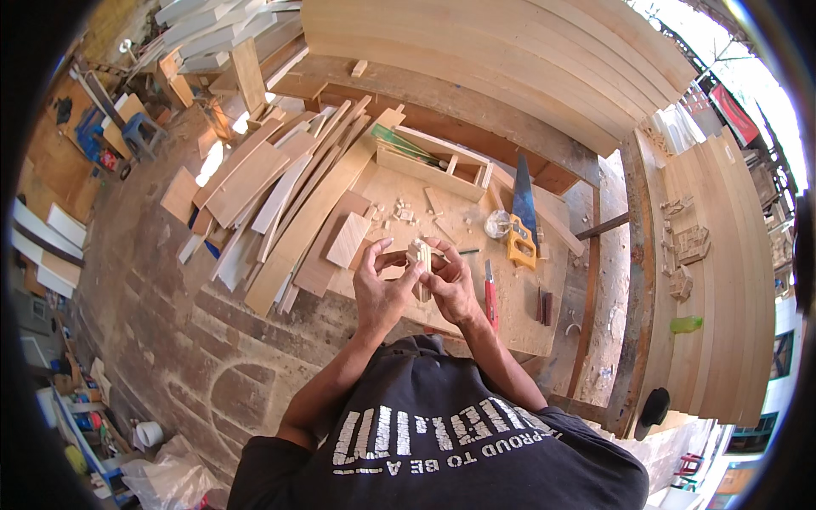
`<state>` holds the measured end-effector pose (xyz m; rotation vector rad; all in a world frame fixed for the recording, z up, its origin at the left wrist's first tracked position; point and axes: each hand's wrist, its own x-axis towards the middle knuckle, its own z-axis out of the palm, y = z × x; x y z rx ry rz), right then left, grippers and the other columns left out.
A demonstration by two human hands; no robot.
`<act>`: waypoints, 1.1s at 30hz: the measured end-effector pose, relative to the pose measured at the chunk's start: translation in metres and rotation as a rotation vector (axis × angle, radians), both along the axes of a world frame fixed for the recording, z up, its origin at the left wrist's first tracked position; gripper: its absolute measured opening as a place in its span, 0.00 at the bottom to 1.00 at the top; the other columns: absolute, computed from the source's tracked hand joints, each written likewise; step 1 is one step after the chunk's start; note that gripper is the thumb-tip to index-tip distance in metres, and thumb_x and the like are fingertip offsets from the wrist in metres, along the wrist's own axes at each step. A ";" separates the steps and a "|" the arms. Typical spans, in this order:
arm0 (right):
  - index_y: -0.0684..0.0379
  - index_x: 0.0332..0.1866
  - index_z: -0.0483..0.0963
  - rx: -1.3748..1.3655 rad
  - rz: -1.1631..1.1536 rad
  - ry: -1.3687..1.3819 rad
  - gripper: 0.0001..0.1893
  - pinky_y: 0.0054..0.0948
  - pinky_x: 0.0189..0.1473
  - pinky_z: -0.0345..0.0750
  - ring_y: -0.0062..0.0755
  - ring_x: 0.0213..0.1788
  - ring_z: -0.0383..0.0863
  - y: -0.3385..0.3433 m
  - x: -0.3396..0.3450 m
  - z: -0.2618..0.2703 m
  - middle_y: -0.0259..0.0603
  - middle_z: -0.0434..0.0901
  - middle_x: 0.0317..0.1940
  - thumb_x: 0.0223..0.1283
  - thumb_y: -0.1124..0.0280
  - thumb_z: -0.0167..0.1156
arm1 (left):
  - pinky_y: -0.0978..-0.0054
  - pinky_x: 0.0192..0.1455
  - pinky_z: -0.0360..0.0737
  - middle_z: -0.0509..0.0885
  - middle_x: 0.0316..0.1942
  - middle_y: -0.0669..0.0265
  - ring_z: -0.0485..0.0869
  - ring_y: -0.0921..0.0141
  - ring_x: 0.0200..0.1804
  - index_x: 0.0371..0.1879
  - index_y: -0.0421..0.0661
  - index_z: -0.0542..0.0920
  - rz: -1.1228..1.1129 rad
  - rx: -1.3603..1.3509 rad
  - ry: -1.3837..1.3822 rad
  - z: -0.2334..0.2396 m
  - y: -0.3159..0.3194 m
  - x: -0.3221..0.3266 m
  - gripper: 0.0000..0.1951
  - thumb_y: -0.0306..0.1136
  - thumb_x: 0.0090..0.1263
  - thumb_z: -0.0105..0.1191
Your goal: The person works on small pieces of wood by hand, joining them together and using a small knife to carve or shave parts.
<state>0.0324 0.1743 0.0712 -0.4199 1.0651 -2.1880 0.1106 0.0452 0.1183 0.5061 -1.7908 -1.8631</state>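
Between my two hands, above the near edge of a plywood work board (408, 182), is a small assembled wooden piece (420, 255). My left hand (386, 280) grips it from the left with thumb and fingers, and my right hand (451, 280) grips its right side. Small wood blocks (403, 210) lie on the board beyond the hands. To the right are a red-handled utility knife (490, 296), a handsaw with a yellow handle (523, 242) and a small clear container of pale stuff (497, 224). A dark pencil-like stick (469, 251) lies just beyond my right hand.
Long wood strips and offcuts (280, 185) are heaped at the left. A divided wooden box (433, 167) stands at the board's far side. Wide planks (497, 57) lie beyond it. At the right, more planks (727, 287) carry small wooden models (692, 245) and a green bottle (686, 324).
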 end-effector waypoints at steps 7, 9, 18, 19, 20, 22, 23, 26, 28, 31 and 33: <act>0.62 0.70 0.61 0.019 -0.015 0.005 0.34 0.31 0.60 0.77 0.33 0.58 0.80 -0.002 0.000 0.002 0.47 0.80 0.56 0.59 0.81 0.67 | 0.72 0.50 0.82 0.87 0.41 0.56 0.85 0.70 0.47 0.60 0.31 0.71 -0.004 -0.004 -0.021 -0.003 -0.002 -0.002 0.32 0.32 0.60 0.71; 0.61 0.69 0.63 -0.014 -0.048 -0.040 0.32 0.30 0.56 0.78 0.32 0.55 0.82 -0.002 0.000 0.002 0.46 0.81 0.54 0.59 0.81 0.66 | 0.72 0.49 0.82 0.87 0.41 0.56 0.85 0.70 0.47 0.61 0.32 0.71 0.012 -0.005 0.003 -0.002 0.000 -0.003 0.33 0.33 0.60 0.71; 0.63 0.64 0.68 0.049 -0.400 -0.036 0.28 0.32 0.48 0.84 0.34 0.48 0.84 0.086 -0.034 0.002 0.46 0.82 0.46 0.58 0.70 0.65 | 0.72 0.33 0.78 0.86 0.34 0.64 0.84 0.70 0.39 0.40 0.40 0.83 -0.350 -0.254 -0.727 -0.163 -0.093 0.062 0.22 0.52 0.69 0.59; 0.62 0.61 0.69 0.090 -0.450 -0.028 0.26 0.31 0.47 0.84 0.33 0.46 0.84 0.098 -0.034 0.003 0.46 0.82 0.45 0.57 0.67 0.65 | 0.70 0.37 0.77 0.85 0.38 0.63 0.83 0.69 0.41 0.43 0.41 0.82 -0.265 0.047 -0.866 -0.191 -0.089 0.082 0.24 0.54 0.69 0.58; 0.62 0.61 0.69 0.044 -0.438 -0.030 0.26 0.31 0.49 0.84 0.33 0.45 0.84 0.109 -0.034 0.003 0.46 0.82 0.45 0.58 0.67 0.65 | 0.68 0.42 0.76 0.85 0.42 0.62 0.82 0.69 0.43 0.46 0.41 0.81 -0.177 0.357 -0.998 -0.213 -0.081 0.097 0.26 0.56 0.69 0.56; 0.62 0.62 0.69 0.058 -0.444 -0.055 0.26 0.30 0.51 0.83 0.32 0.45 0.84 0.119 -0.031 0.011 0.46 0.81 0.45 0.60 0.66 0.65 | 0.62 0.53 0.74 0.78 0.56 0.58 0.77 0.64 0.56 0.57 0.42 0.75 -0.092 0.818 -0.824 -0.255 -0.065 0.101 0.30 0.56 0.69 0.55; 0.62 0.63 0.68 0.061 -0.456 -0.067 0.26 0.30 0.51 0.83 0.32 0.46 0.84 0.124 -0.029 0.012 0.46 0.81 0.45 0.61 0.66 0.65 | 0.58 0.59 0.72 0.75 0.63 0.55 0.74 0.61 0.63 0.63 0.43 0.72 -0.044 1.042 -0.726 -0.265 -0.053 0.103 0.32 0.56 0.69 0.55; 0.63 0.64 0.68 0.076 -0.455 -0.085 0.27 0.31 0.51 0.83 0.32 0.46 0.84 0.137 -0.029 0.007 0.46 0.81 0.46 0.61 0.66 0.65 | 0.42 0.72 0.58 0.50 0.78 0.56 0.46 0.53 0.79 0.77 0.46 0.52 0.045 1.201 -0.469 -0.191 -0.020 0.056 0.43 0.54 0.69 0.56; 0.63 0.65 0.67 0.082 -0.425 -0.125 0.28 0.30 0.50 0.83 0.33 0.46 0.84 0.135 -0.027 0.005 0.45 0.81 0.46 0.60 0.65 0.64 | 0.42 0.72 0.58 0.51 0.78 0.57 0.46 0.54 0.79 0.77 0.47 0.52 0.096 1.221 -0.442 -0.176 -0.009 0.049 0.43 0.53 0.69 0.57; 0.63 0.61 0.69 -0.011 -0.255 -0.217 0.27 0.34 0.50 0.82 0.37 0.45 0.83 0.128 -0.024 -0.005 0.46 0.80 0.45 0.58 0.63 0.65 | 0.50 0.68 0.65 0.62 0.73 0.60 0.58 0.60 0.75 0.72 0.47 0.62 0.137 1.040 -0.523 -0.170 -0.007 0.069 0.37 0.51 0.68 0.59; 0.60 0.64 0.69 -0.099 -0.121 -0.341 0.29 0.32 0.52 0.81 0.35 0.47 0.83 0.118 -0.020 -0.013 0.45 0.81 0.47 0.58 0.64 0.67 | 0.56 0.64 0.69 0.72 0.68 0.63 0.66 0.66 0.70 0.67 0.47 0.71 -0.008 0.838 -0.539 -0.168 -0.018 0.086 0.32 0.51 0.67 0.61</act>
